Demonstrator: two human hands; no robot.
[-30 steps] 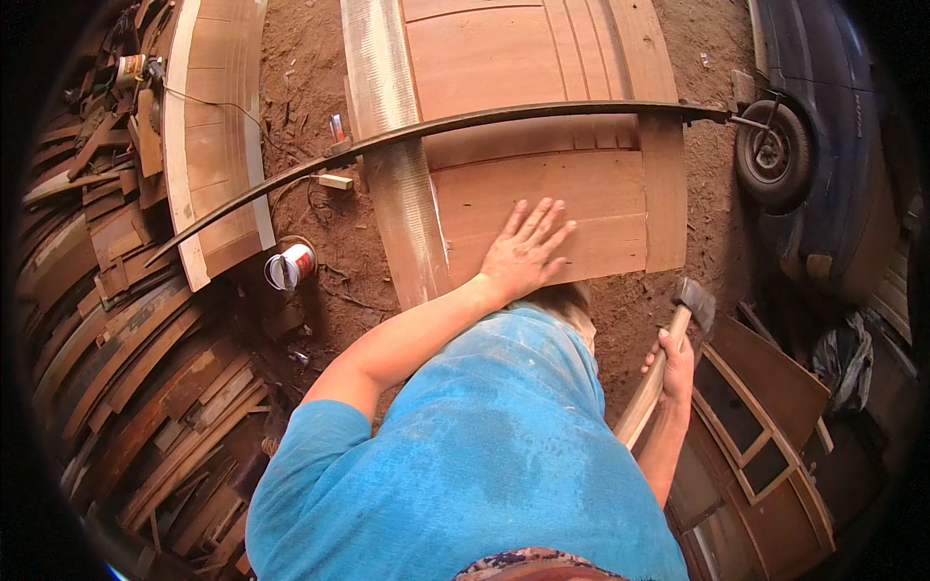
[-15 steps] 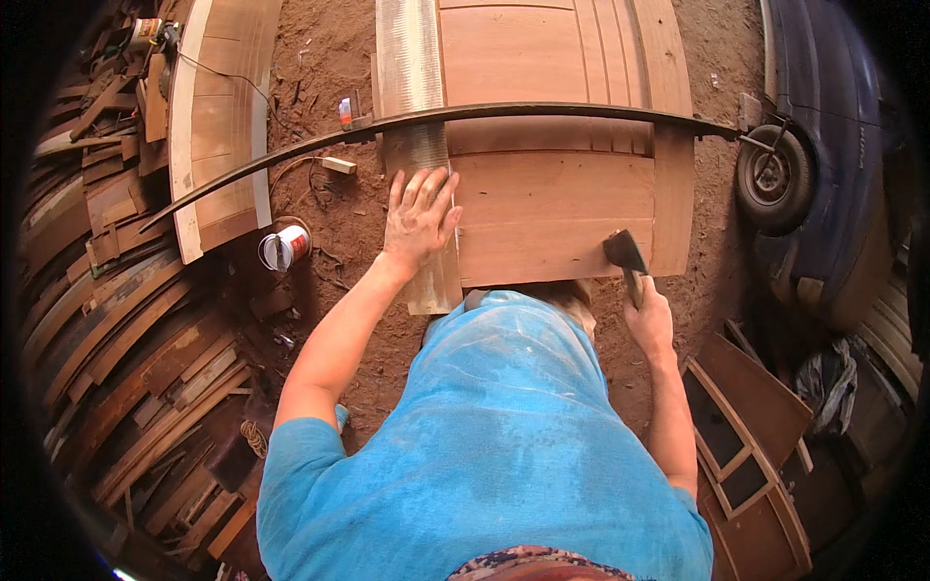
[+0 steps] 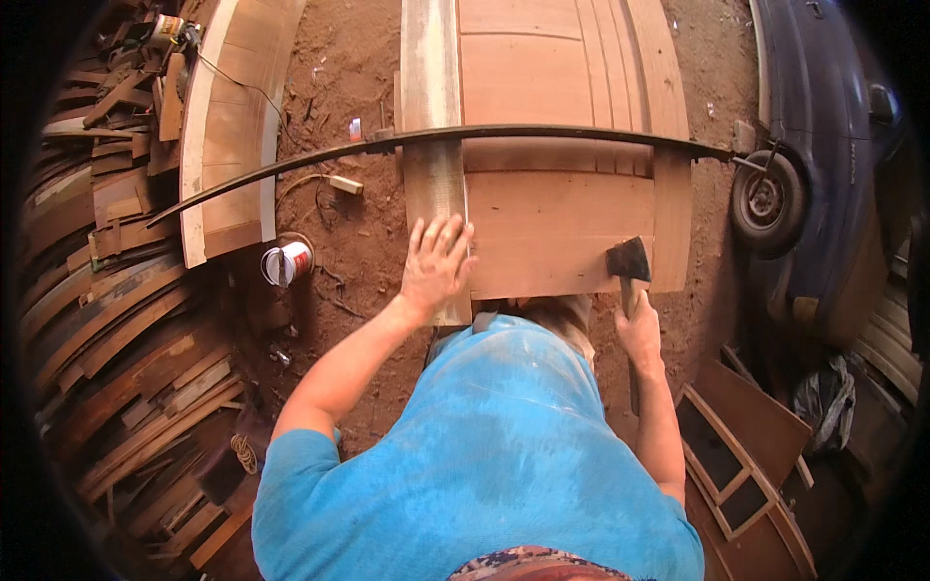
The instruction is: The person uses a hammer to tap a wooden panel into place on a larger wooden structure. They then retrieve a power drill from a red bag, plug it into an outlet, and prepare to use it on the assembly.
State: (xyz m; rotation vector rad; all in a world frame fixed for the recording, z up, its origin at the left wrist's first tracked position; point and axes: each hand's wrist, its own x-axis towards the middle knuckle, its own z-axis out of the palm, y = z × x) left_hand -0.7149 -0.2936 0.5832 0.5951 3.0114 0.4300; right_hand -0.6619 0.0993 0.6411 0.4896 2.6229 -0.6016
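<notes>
A panelled wooden door [image 3: 557,232] lies flat in front of me. Along its left side runs a paler board [image 3: 433,184]. On that board's near end my left hand [image 3: 436,266] rests with its fingers extended, holding nothing. My right hand [image 3: 639,334] is closed around the wooden handle of a hatchet [image 3: 630,259], whose dark, flared head is over the door's near right corner. The handle's lower end shows below my fist. Across the door stretches a long dark bar [image 3: 542,133], which looks like a bar clamp.
Stacked wood offcuts [image 3: 145,387] fill the left side. Another long panel [image 3: 231,136] lies nearer, beside a white bucket [image 3: 288,262] on the dirt. A dark blue vehicle [image 3: 823,126] with a wheel stands at the right, above a wooden frame [image 3: 741,474].
My left hand has slid nearer to me along the pale board. The hatchet has turned more upright in my right hand, which has lowered slightly. The whole view has shifted a little.
</notes>
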